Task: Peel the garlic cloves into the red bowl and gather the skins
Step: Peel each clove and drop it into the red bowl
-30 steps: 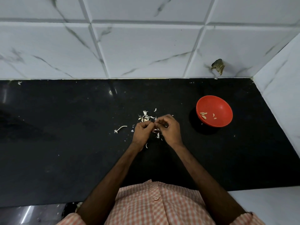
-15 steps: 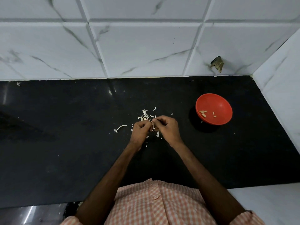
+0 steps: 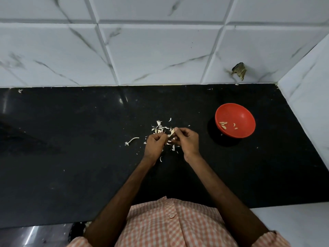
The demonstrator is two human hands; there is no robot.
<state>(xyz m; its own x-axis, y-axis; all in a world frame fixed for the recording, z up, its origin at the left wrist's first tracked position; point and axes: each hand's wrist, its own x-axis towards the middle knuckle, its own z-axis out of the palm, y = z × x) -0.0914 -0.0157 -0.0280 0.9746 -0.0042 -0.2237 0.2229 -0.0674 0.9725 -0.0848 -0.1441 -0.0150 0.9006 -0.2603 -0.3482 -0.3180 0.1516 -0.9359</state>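
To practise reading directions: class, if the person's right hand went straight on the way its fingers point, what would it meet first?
Probably the left hand: the right hand points left and slightly away, across the garlic clove both pinch. Just beyond lies the pile of skins; height is unclear.

Wide black counter (image 3: 71, 157) extends left of the skins (image 3: 160, 128). Rightward, the red bowl (image 3: 235, 120) stands near the side wall (image 3: 311, 104).

No readable text, labels, brands, numbers or signs anywhere.
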